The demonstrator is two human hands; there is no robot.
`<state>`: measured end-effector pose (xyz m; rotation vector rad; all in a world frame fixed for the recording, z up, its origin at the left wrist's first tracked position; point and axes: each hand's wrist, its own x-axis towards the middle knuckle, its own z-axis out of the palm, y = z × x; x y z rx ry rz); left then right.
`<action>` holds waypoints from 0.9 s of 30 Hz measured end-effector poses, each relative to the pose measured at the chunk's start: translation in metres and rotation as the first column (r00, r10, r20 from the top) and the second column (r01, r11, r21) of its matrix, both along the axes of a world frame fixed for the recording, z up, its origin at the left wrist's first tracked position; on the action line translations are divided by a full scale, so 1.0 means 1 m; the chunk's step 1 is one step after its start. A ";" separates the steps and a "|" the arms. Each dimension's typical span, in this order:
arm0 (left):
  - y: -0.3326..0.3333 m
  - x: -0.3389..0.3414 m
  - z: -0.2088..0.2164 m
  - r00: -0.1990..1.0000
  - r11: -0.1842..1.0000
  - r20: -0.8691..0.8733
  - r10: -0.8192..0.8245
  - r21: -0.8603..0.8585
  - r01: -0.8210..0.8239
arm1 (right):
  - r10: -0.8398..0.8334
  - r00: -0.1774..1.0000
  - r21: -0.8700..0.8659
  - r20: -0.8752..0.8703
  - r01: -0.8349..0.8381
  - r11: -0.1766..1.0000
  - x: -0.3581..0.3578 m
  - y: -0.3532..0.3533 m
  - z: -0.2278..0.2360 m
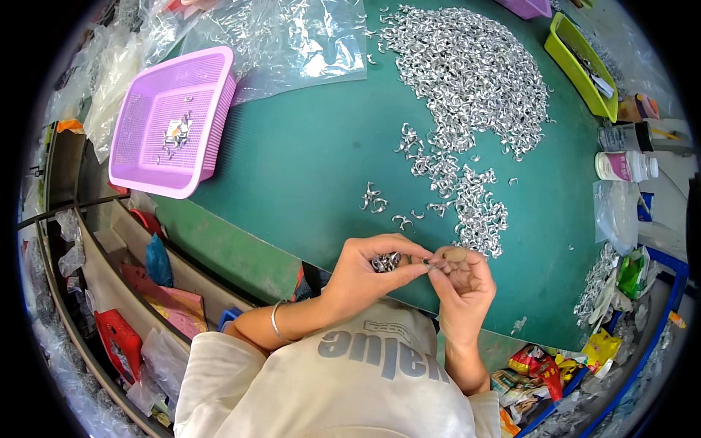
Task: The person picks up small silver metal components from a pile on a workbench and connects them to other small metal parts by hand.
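My left hand [349,281] is closed around a clump of small curved silver metal pieces [385,263] in its palm. Its thumb and forefinger pinch at one small metal piece [428,261] in front of my body. From the other side, my right hand [466,286] meets it there, thumb and finger closed on the same piece, which the fingertips mostly cover. Just beyond my hands, a trail of loose curved pieces [480,212] leads up to a large heap [467,66] of the same kind on the green tabletop [307,160].
A purple plastic basket [212,135] with a few pieces inside stands far left, beside clear plastic sheeting [292,44]. On the right are a yellow-green basket [584,69], a white bottle [624,166] and more metal pieces [595,285]. Colourful wrappers [537,365] lie lower right.
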<state>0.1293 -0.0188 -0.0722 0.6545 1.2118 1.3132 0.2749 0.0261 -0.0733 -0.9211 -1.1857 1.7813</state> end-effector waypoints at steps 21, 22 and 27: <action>-0.012 -0.017 -0.018 0.866 0.966 0.483 0.125 -0.257 0.004 | -0.412 0.543 0.678 0.732 -0.522 0.517 -0.014 0.039 -0.047; -0.013 -0.018 -0.021 0.869 0.969 0.481 0.118 -0.248 0.006 | -0.418 0.551 0.689 0.722 -0.524 0.501 -0.015 0.040 -0.049; -0.009 -0.012 -0.020 0.954 0.946 0.275 0.117 -0.324 -0.022 | -0.284 0.786 0.740 0.550 -0.300 0.602 -0.008 0.028 -0.025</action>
